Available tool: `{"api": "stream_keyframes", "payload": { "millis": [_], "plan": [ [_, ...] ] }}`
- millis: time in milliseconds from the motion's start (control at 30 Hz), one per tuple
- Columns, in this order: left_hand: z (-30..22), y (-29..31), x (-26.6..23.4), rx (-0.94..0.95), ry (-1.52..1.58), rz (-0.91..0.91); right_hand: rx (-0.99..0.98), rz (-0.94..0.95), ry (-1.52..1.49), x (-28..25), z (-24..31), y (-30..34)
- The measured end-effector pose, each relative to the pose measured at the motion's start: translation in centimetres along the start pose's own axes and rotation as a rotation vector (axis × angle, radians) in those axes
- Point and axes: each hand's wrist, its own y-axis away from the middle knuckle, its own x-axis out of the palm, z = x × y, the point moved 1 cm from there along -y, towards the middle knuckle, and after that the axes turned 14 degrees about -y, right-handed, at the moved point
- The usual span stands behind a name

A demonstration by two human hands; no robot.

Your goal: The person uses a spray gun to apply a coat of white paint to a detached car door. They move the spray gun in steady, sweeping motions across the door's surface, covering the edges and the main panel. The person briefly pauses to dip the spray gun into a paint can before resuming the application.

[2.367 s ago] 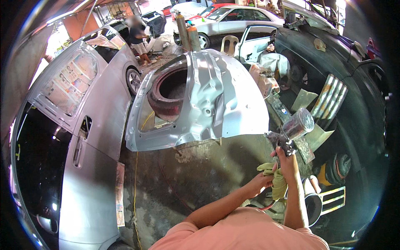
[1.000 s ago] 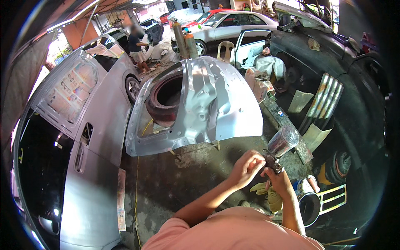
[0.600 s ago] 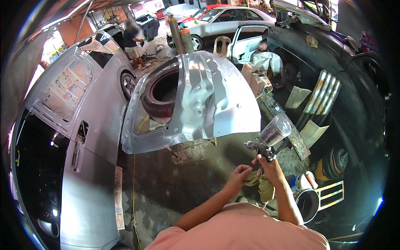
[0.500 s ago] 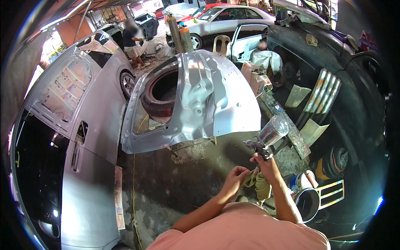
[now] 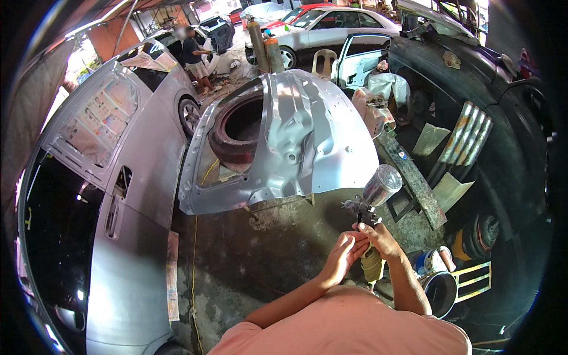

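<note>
My right hand (image 5: 383,238) is wrapped round the grip of a paint spray gun (image 5: 368,216), held upright at waist height. The gun's clear-sided cup (image 5: 382,184), tinted with paint, leans to the upper right. Against the lower part of the grip rests my left hand (image 5: 345,253), its fingers stretched out and partly hidden by the right hand. A yellowish cloth-like wrap (image 5: 372,265) hangs beneath the hands. In front of me lies a silver-grey car body panel (image 5: 340,148) with a window opening, raised above the floor on a stand mostly hidden under it.
A silver van (image 5: 133,254) with papered windows flanks the left. On the right are a dark car body (image 5: 509,154), a plank (image 5: 414,177), corrugated sheet (image 5: 464,139) and a bucket (image 5: 441,293). A yellow cord (image 5: 193,284) crosses the floor. Another person (image 5: 195,56) stands far left.
My left hand has come right and up to the gun's grip, its fingers straightening from a pinch. The gun has shifted slightly left in view. The whole view has turned a little.
</note>
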Motion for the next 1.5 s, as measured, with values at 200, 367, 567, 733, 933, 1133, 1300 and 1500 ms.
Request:
{"api": "stream_keyframes", "payload": {
  "millis": [200, 367, 567, 733, 933, 1133, 1300, 1500],
  "plan": [
    [-1.8, 1.1, 2.0, 0.152, -0.424, -0.092, -0.078, -0.177, 0.01, 3.0, 2.7, 1.0],
    [-3.1, 1.4, -0.6, 0.177, -0.641, -0.215, -0.265, -0.299, 0.296, 1.5, 3.7, 0.4],
    [2.4, 1.9, -3.4, -0.253, -0.919, 0.489, -0.338, -0.253, 0.022, 2.7, 9.7, 0.4],
    [6.5, 1.7, -7.0, -0.643, -1.053, 0.617, -0.365, -0.319, 0.031, 3.4, 17.0, 0.3],
    [16.0, 9.7, -24.6, -0.601, -1.527, 0.212, -0.515, -0.366, 0.471, -3.6, 24.2, -0.1],
    [16.7, 24.1, -33.6, -0.875, -1.737, -0.14, -0.356, -0.483, 0.622, -11.0, 22.4, -2.7],
    [16.6, 29.6, -31.3, -0.886, -1.703, -0.438, -0.183, -0.513, 0.603, -13.2, 16.7, -7.1],
    [15.3, 29.9, -25.3, -1.043, -1.484, -0.696, -0.275, -0.268, 0.569, -9.5, 14.2, -9.6]
  ]
}}
